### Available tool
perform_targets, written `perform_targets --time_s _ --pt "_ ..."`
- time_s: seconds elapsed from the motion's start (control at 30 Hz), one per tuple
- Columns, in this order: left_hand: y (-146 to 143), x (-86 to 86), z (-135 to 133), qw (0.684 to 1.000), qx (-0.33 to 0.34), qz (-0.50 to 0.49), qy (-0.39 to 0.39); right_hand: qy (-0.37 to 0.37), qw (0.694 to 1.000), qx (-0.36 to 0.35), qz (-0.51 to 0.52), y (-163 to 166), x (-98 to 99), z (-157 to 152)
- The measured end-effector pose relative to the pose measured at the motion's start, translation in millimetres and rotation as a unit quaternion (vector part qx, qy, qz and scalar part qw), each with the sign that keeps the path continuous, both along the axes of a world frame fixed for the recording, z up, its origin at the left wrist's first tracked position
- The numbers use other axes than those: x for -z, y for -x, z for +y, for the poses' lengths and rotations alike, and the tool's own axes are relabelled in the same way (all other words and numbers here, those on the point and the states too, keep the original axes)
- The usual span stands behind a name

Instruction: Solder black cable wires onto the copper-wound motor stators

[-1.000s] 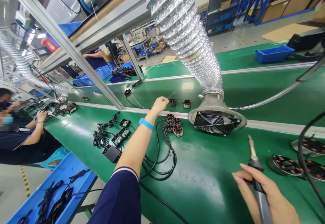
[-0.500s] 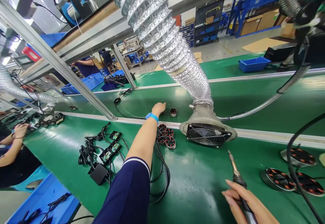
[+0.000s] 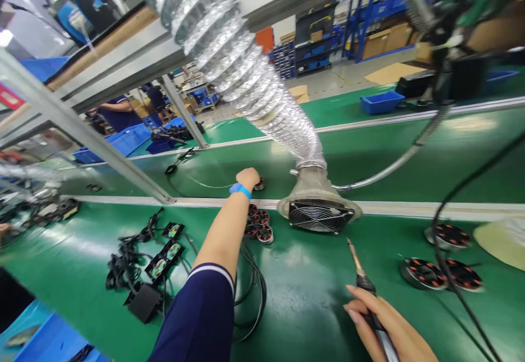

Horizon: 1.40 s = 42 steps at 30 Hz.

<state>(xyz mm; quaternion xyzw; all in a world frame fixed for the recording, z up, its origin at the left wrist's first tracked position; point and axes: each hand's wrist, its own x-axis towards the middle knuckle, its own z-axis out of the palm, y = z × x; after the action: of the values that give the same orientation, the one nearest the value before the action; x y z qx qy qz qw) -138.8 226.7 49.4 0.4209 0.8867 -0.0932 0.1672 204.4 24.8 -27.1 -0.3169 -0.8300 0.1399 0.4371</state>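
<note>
My left hand reaches far across onto the back conveyor lane, its fingers curled into a fist. It rests against a small round copper-wound stator, and what the fingers hold is hidden. A thin wire lies on the belt leading toward that hand. Several similar small stators sit in a cluster just below my wrist. At the bottom right, my right hand grips a soldering iron whose tip points up and away.
A fume fan hood on a silver flexible duct stands right of my left arm. Larger flat stators lie at the right. Black cables and small boards lie at the left. Blue bins and other workers sit further back.
My left hand has moved from pinching a thin wire in the air down onto the small stators on the back lane. The view has swung right; the soldering iron stays in my right hand.
</note>
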Motion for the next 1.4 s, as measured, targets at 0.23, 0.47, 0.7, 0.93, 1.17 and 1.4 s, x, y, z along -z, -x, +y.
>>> perform_targets --time_s 0.23,0.47,0.7,0.93,1.17,1.4 --pt "-1 -33.1 -42 0.996 0.073 0.039 -0.03 0.01 0.998 0.022 0.058 6 -6.8 -8" --pt "12 -62.4 -109 0.977 0.188 -0.006 -0.101 0.023 0.998 0.037 0.043 4 -12.5 -15" --pt "-97 -60.8 -192 0.917 0.364 -0.162 0.008 -0.043 0.99 0.088 0.1 -3 -27.4 -7" --pt "-216 -17.0 -196 0.88 0.469 -0.072 0.024 -0.016 0.972 0.185 0.141 -42 -60.9 -14" --pt "-259 -2.6 -165 0.859 0.495 -0.121 -0.057 -0.006 0.92 0.384 0.082 -84 -93.2 -49" --pt "-200 -11.0 -159 0.86 0.366 -0.299 -0.192 -0.058 0.978 0.19 -0.057 -92 -51.9 -27"
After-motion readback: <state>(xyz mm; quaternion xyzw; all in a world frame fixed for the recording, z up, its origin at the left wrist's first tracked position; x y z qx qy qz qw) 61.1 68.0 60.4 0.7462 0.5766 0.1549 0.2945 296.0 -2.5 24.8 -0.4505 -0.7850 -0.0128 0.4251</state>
